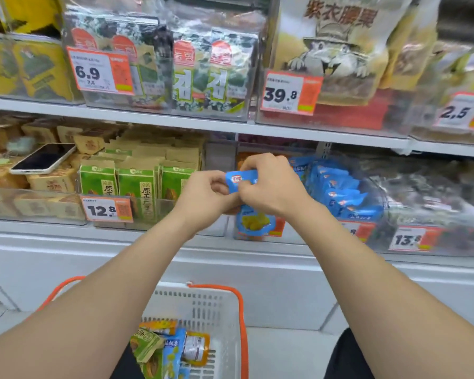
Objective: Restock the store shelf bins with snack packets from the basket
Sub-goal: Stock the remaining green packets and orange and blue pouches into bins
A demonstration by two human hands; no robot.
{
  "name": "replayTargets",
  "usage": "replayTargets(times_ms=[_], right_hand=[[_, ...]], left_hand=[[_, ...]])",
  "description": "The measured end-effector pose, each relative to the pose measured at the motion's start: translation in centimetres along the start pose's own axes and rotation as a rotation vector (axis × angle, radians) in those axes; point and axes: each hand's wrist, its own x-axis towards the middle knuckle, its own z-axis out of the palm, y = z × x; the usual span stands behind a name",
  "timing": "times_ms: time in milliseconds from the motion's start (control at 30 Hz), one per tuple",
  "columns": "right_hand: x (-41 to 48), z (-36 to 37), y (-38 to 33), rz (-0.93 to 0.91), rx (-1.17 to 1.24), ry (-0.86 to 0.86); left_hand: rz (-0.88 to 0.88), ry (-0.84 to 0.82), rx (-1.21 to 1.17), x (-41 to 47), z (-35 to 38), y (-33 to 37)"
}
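Both hands are up at the middle shelf, close together and touching at the thumbs. The left hand (207, 199) has its fingers curled in and pinches the near side of a blue packet (242, 180); the right hand (271, 184) is curled over the packet's top and far side, so neither hand is free. The packet sits between them, its logo end showing in the gap and its lower end, printed with yellow-green fruit, hanging out below the wrists. I can't tell whether that is one packet or two held together. It looks like a thin foil pouch: light, soft and crinkly, glossy enough to slide in the fingers, and lumpy with fruit, so squeezing the middle could bruise what's inside. To my eye the safest hold is the flat sealed edge at the top or sides, pinched rather than gripped. Just to the right of the hands, near but not touching, a row of matching blue packets (340, 192) stands on edge in a clear bin (382, 198), which I'd judge is where this one belongs. To the left stand green packets (137, 184), and farther left a phone (43, 158) lies on some brown packs. Well below, between the forearms, the white basket (203, 305) with orange handles holds more loose packets (173, 348) waiting their turn.
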Motion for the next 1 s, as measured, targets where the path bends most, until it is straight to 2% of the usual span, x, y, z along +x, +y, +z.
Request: replayTargets(times_ms=[167,267,433,567,667,833,1000], right_hand=[[-0.4,-3.2,3.4,0.154,0.092,0.159],[-0.5,-4.1,4.7,0.204,0.128,0.248],[-0.4,-4.0,7.2,0.201,0.207,0.24],[-0.2,-3.9,10.2,0.395,0.133,0.347],[0.0,-3.8,12.9,0.518,-0.021,0.367],[0.7,-3.2,16.4,0.47,-0.19,0.28],[1.3,-2.7,18.6,0.481,-0.285,0.265]], left_hand=[[0.164,0.055,0.165,1.3,5.2,1.2],[0.198,0.044,0.21,1.7,8.2,2.2],[0.195,0.103,0.37,3.6,11.5,3.7],[0.236,0.122,0.588,5.6,14.1,3.4],[0.255,0.109,0.739,7.5,15.7,2.2],[0.078,0.084,0.776,10.3,18.1,0.7],[-0.154,0.174,0.689,13.1,20.3,-0.6]])
